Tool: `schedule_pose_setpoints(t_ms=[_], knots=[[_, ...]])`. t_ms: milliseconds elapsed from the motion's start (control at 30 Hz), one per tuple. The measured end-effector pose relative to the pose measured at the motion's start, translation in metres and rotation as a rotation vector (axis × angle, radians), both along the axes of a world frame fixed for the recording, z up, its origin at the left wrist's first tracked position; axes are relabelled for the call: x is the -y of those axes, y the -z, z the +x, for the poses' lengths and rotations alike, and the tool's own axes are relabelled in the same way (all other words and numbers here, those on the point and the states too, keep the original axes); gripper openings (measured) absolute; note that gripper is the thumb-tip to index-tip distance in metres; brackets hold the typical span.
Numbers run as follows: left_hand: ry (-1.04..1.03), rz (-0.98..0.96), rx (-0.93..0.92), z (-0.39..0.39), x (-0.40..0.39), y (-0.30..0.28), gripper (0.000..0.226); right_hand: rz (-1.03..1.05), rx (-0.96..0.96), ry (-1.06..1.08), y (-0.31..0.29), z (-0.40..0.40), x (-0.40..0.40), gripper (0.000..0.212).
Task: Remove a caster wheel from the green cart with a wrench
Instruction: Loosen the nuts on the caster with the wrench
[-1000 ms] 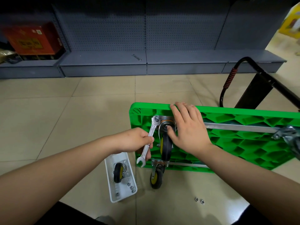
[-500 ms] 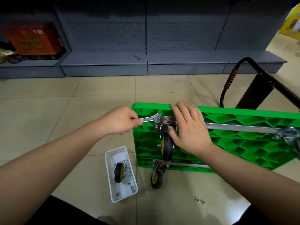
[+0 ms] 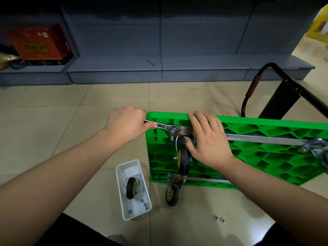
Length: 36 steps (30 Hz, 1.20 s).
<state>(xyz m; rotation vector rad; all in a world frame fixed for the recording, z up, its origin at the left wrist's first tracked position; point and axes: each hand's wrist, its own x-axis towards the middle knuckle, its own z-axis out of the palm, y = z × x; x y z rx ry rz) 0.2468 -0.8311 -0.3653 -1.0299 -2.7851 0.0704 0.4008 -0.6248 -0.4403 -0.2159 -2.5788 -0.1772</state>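
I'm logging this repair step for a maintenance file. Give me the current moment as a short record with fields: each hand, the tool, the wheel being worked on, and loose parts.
left hand: grips the wrench handle
right hand: rests flat on the caster plate and the green cart, fingers straight
wrench: head set on a bolt at the plate's corner
caster wheel: on the upturned cart
white tray: on the floor, holds a removed caster and several nuts
two nuts: loose on the floor tiles
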Motion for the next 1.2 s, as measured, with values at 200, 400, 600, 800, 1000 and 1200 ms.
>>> schedule_pose_setpoints(t_ms=[200, 400, 600, 800, 1000, 1200], knots=[[0.01, -0.017, -0.047, 0.0, 0.001, 0.001, 0.057, 0.0, 0.001, -0.004, -0.001, 0.0, -0.001, 0.068], [0.016, 0.014, -0.074, 0.0, 0.001, -0.002, 0.055, -0.002, 0.0, -0.008, -0.001, 0.0, -0.001, 0.068], [0.048, 0.005, -0.136, 0.0, 0.002, -0.002, 0.053, -0.003, 0.003, -0.001, 0.0, 0.0, -0.001, 0.068], [0.067, -0.021, -0.187, 0.006, 0.002, -0.006, 0.051, 0.016, 0.017, 0.011, -0.001, 0.0, 0.0, 0.067], [0.112, -0.019, -0.26, 0.013, 0.0, -0.013, 0.047, 0.032, 0.016, 0.02, -0.001, 0.001, 0.004, 0.066], [0.128, -0.002, -0.293, 0.012, 0.0, -0.015, 0.049, 0.035, 0.016, 0.042, -0.001, 0.002, 0.005, 0.066]])
